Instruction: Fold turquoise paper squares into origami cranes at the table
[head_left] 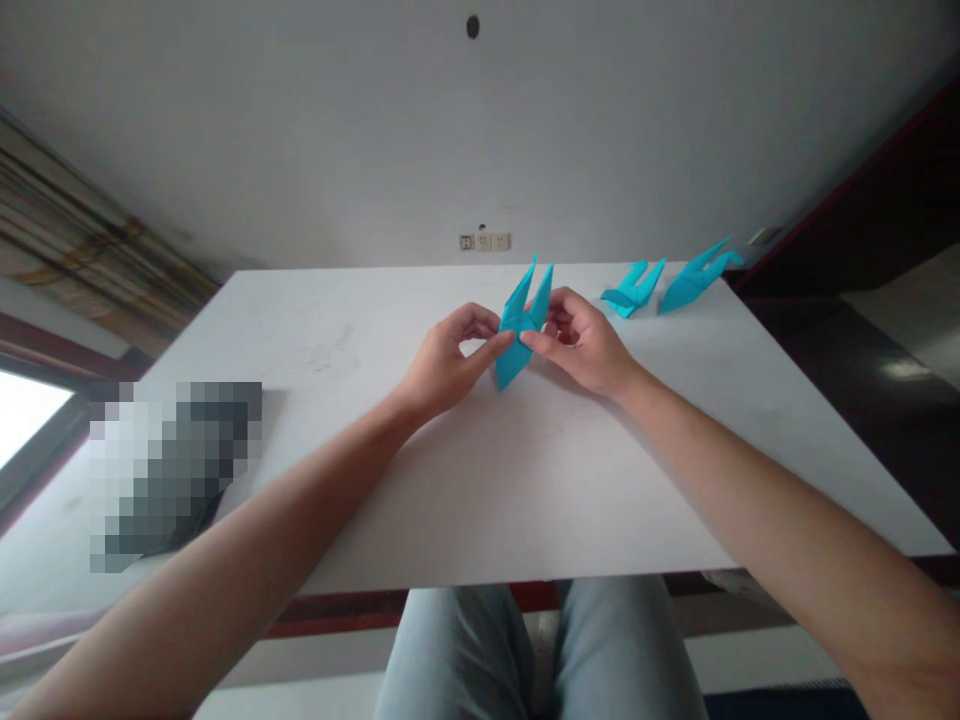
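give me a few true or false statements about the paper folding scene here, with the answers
1. Both hands hold the same blue folded paper piece. True: the left hand and the right hand pinch it from either side.
2. Three more folded pieces lie at the far right of the table. False: there are two, a smaller folded piece and a larger folded piece.
3. The held piece has two pointed tips aimed upward. True.
4. The table is dark wood. False: its top is white.
5. The two pieces at the far right are red. False: they are blue like the held one.
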